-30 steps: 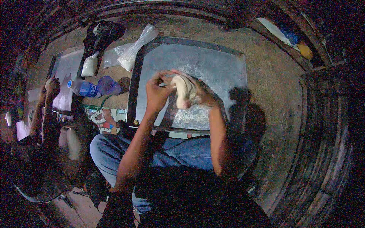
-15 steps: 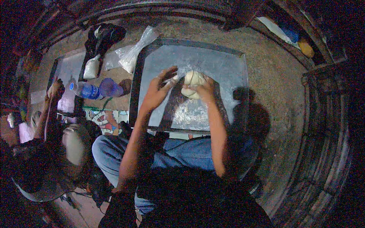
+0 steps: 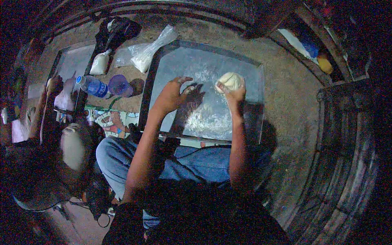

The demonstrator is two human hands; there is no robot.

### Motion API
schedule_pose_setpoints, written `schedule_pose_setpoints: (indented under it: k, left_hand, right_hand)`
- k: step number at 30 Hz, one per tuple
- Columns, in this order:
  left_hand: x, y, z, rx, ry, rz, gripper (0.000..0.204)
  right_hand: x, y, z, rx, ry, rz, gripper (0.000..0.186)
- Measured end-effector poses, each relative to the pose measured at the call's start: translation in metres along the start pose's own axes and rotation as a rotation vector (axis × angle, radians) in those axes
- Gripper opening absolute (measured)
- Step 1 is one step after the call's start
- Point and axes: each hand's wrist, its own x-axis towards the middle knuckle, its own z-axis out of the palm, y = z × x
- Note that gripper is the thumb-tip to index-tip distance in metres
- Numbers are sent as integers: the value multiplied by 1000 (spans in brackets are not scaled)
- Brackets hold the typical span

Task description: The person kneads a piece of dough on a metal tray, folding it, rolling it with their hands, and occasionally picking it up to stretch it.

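Observation:
A round, pale ball of dough (image 3: 231, 81) is gripped in my right hand (image 3: 234, 94), over the right part of a dark-rimmed tray (image 3: 204, 56). My thumb shows at the near left of the dough; the other fingers are mostly hidden behind it. To the left, my left hand (image 3: 173, 94) hovers over the tray with its fingers bent and apart, nothing in them. White flour (image 3: 208, 122) is scattered over the tray's near middle, with a thinner dusting farther back.
Left of the tray lie a clear water bottle (image 3: 94, 86), a purple cup (image 3: 119, 85), a bag of white powder (image 3: 100, 63) and a longer plastic bag of powder (image 3: 143, 61). A person at the left has a hand (image 3: 54, 85) by another tray (image 3: 75, 61). Slatted wood (image 3: 343, 155) stands at the right.
My right hand has carried the dough rightward, away from my left hand. The left hand has shifted slightly and stays empty. The whole view has tilted a little.

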Motion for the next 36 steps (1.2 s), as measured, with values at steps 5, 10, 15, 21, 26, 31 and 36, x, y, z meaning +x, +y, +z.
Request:
schedule_pose_setpoints:
  k: [5, 10, 15, 21, 26, 31, 36]
  left_hand:
    - [-3, -5, -8, 70, -59, -66, 33]
    - [-12, -81, 38, 210, -119, 33, 25]
    - [-20, -63, 54, 221, -155, -275, 42]
    - [-25, -77, 51, 309, -108, -362, 66]
    - [-18, -75, 56, 287, -142, -418, 59]
    - [-15, -78, 51, 218, -213, -476, 43]
    - [-22, -87, 66, 314, -119, -363, 37]
  right_hand:
    - [-43, -16, 14, -396, -232, -195, 45]
    - [-86, -29, 26, -882, -539, -324, 46]
    - [-121, -57, -2, -851, -721, 80, 49]
    - [-109, -56, 11, -803, -845, 87, 64]
    - [-59, -33, 46, -929, -636, -238, 51]
    - [13, -19, 96, -971, -327, -344, 44]
    - [56, -35, 101, -1017, -536, -430, 39]
